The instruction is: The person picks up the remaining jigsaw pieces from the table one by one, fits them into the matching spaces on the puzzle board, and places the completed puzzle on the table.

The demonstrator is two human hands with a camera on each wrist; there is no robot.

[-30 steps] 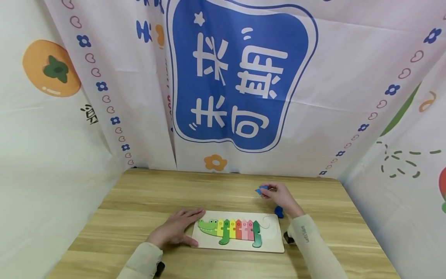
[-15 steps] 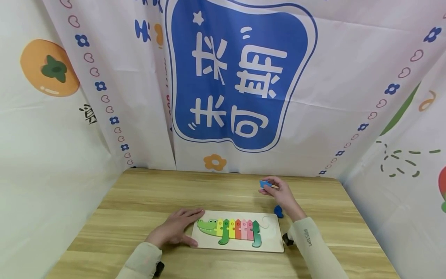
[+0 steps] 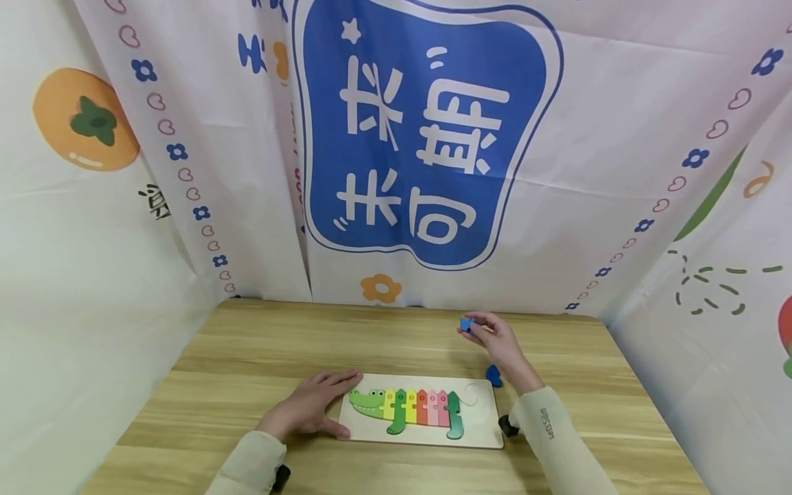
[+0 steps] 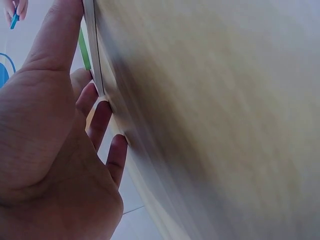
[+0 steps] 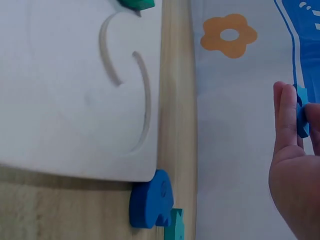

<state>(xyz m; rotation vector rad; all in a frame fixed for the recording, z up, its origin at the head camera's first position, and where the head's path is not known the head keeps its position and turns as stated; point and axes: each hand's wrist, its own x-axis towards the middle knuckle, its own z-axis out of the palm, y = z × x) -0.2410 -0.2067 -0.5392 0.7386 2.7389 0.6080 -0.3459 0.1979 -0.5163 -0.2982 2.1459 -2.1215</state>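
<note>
My left hand (image 3: pixel 307 405) rests at the left end of a wooden puzzle board (image 3: pixel 485 426), thumb and fingers spread against its edge. A crocodile of coloured pieces (image 3: pixel 423 409) lies in the board; the curved tail recess (image 5: pixel 117 112) at its right shows bare wood. Above the table beyond the board, my right hand (image 3: pixel 502 347) pinches a light blue puzzle piece (image 3: pixel 467 324) between thumb and fingers. A dark blue curved puzzle piece (image 3: pixel 493 375) lies at the board's far right corner. Beside it, in the right wrist view, a teal piece (image 5: pixel 174 225) is partly visible.
The board lies on a wood-grain table (image 3: pixel 322 337). A printed white cloth (image 3: pixel 557 227) hangs behind the table's far edge, and more cloth stands at both sides.
My right hand has lifted the light blue puzzle piece slightly up and away from the board, and the piece has turned between its fingers. My left hand keeps its place on the board.
</note>
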